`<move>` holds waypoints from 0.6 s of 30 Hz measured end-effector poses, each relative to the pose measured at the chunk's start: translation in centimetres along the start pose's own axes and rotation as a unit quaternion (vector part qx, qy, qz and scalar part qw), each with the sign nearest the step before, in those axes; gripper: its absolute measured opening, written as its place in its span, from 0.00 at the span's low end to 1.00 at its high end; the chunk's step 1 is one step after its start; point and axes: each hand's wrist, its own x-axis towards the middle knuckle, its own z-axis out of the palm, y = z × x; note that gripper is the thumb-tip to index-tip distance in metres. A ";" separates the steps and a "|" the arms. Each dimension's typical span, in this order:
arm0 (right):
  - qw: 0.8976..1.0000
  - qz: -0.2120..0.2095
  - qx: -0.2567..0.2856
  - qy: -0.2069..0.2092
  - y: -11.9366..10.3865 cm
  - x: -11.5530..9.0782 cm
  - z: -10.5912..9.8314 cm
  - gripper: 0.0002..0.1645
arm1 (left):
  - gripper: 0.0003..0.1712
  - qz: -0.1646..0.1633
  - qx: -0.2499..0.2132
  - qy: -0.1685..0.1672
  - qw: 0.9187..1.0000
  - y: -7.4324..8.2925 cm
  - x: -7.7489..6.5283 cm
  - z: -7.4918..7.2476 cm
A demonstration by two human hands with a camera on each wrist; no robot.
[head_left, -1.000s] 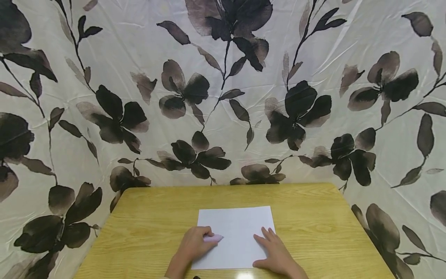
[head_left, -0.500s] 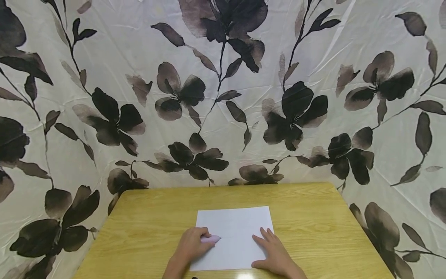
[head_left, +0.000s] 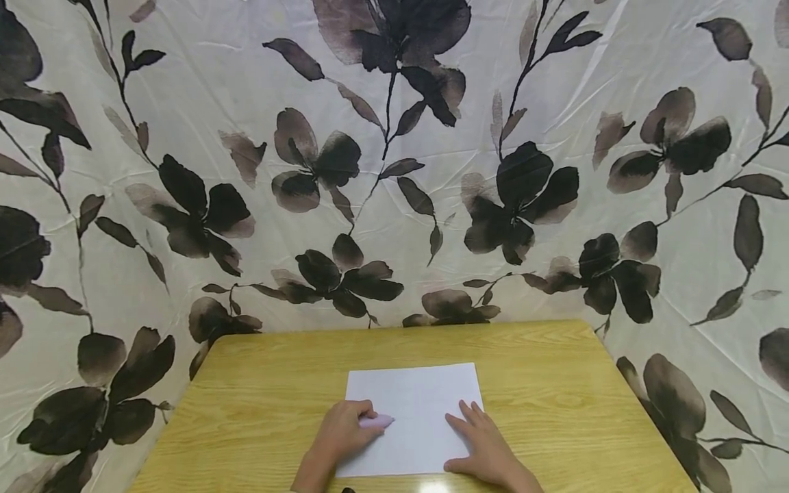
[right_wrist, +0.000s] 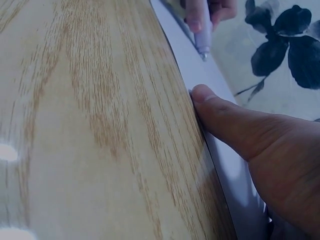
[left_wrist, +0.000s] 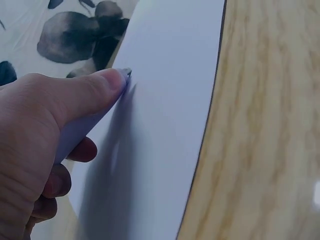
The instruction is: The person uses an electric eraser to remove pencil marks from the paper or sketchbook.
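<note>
A white sheet of paper (head_left: pixel 413 394) lies on the wooden table, its surface bare of visible marks. My left hand (head_left: pixel 342 431) grips a thick lavender pen (head_left: pixel 376 422) over the sheet's left half, thumb along the barrel. In the left wrist view the pen (left_wrist: pixel 80 131) tilts, its small metal tip close over the paper and a long shadow beneath. My right hand (head_left: pixel 483 441) rests with fingers spread on the sheet's right side. The right wrist view shows its thumb (right_wrist: pixel 205 95) at the paper's near edge, with the pen (right_wrist: pixel 202 37) pointing down beyond.
The yellow wood-grain table (head_left: pixel 265 370) extends around the sheet on all sides. Behind and beside it hangs a pale cloth (head_left: pixel 431 171) with dark flowers. A small dark thing (head_left: pixel 348 490) just shows at the bottom edge of the head view.
The head view has shifted slightly. The pen tip moves a little left, then back right, over the paper. My right hand stays in place on the sheet.
</note>
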 end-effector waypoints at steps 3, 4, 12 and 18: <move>1.000 0.001 -0.001 -0.001 0.2 0.0 0.0 0.53 | 0.12 -0.006 -0.001 0.008 1.000 -0.1 0.0 0.2; 1.000 0.001 -0.001 -0.001 0.2 0.0 0.0 0.53 | 0.12 -0.007 -0.001 0.010 1.000 -0.2 0.0 0.1; 1.000 0.002 0.004 -0.002 0.2 0.0 0.0 0.53 | 0.12 -0.001 -0.008 0.006 1.000 0.1 0.2 -0.1; 1.000 0.000 0.006 0.000 -0.1 0.0 -0.1 0.53 | 0.12 0.024 -0.019 0.004 1.000 0.2 0.2 0.3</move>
